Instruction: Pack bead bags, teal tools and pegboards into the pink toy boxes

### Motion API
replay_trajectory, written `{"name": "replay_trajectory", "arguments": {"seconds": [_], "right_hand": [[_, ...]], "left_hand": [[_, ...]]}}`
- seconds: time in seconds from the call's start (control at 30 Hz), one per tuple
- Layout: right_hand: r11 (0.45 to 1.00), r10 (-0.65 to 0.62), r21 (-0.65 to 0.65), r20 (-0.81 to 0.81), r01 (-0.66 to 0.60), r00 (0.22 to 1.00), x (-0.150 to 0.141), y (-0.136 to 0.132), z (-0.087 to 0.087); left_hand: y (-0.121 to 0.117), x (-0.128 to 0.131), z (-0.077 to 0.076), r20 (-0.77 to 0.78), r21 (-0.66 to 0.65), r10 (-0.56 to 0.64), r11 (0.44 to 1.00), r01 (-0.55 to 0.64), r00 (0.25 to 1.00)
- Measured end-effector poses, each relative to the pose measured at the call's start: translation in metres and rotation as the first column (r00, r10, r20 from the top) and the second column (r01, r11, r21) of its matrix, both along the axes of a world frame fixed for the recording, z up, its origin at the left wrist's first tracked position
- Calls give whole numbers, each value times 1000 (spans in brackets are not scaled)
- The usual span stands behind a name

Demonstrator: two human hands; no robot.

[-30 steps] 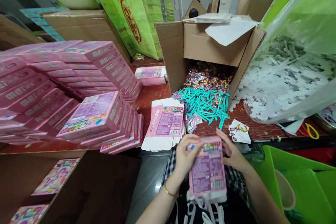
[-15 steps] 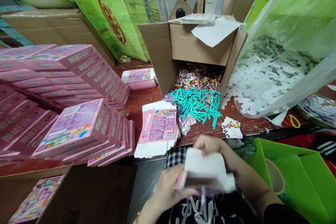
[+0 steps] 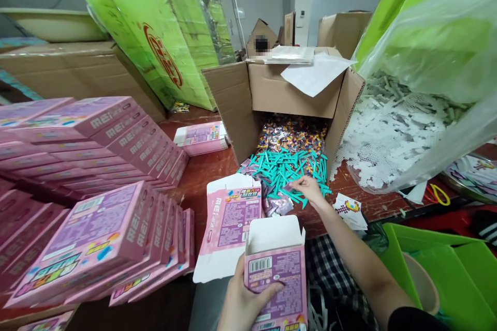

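Observation:
My left hand [image 3: 244, 295] is wrapped round a pink and purple box [image 3: 276, 274], thumb across its printed face. The box stands upright with its white top flap raised and its upper end open. My right hand [image 3: 309, 190] reaches forward to the heap of teal plastic sticks [image 3: 289, 165]. Its fingertips are pinched on a small purple packet [image 3: 288, 186]. More small packets [image 3: 277, 206] lie just in front of the heap. Left of the held box is a pile of flattened pink boxes [image 3: 233, 217].
Stacks of closed pink boxes [image 3: 134, 227] fill the left side. Behind the sticks, a cardboard box [image 3: 295, 88] lies open towards me, with bags of colourful beads [image 3: 293, 132]. On the right are printed cards [image 3: 349, 209], a clear bag of white pieces [image 3: 392, 129] and a green bin [image 3: 458, 269].
My right hand has left the box and moved forward to the packets by the teal sticks. The box has turned upright in my left hand, and the view has tilted up.

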State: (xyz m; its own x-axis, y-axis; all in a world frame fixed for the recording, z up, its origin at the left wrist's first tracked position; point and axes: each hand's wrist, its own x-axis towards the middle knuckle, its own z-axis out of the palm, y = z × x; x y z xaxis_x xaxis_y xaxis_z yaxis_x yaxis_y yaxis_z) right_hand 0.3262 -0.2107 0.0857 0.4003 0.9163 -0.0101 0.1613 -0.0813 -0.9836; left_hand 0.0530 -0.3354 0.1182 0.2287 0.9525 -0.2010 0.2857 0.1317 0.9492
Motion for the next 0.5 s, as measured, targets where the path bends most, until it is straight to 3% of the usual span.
{"name": "replay_trajectory", "arguments": {"seconds": [0.1, 0.17, 0.23, 0.3, 0.33, 0.37, 0.43, 0.5], "right_hand": [[992, 38, 125, -100, -25, 994, 1, -19, 38], [963, 205, 199, -89, -184, 975, -13, -38, 62], [873, 439, 213, 47, -438, 897, -28, -50, 80], [797, 543, 196, 186, -572, 819, -35, -40, 86], [815, 510, 195, 206, -546, 835, -34, -25, 86], [868, 425, 189, 193, -459, 884, -31, -3, 83], [983, 139, 101, 125, -152, 982, -22, 58, 72], [1000, 8, 6, 130, -9, 991, -15, 127, 59]], "left_hand": [[20, 17, 14, 52, -26, -28, 999, 30, 998], [32, 28, 25, 79, -33, -31, 999, 33, 996], [45, 33, 35, 102, -10, -5, 1000, 6, 995], [57, 29, 40, 100, 15, 48, 999, -49, 994], [64, 24, 41, 86, 24, 82, 996, -84, 993], [70, 17, 40, 68, 26, 123, 992, -125, 990], [81, -1, 33, 21, 25, 216, 976, -216, 976], [91, -21, 21, -58, 109, 312, 946, -305, 948]]}}
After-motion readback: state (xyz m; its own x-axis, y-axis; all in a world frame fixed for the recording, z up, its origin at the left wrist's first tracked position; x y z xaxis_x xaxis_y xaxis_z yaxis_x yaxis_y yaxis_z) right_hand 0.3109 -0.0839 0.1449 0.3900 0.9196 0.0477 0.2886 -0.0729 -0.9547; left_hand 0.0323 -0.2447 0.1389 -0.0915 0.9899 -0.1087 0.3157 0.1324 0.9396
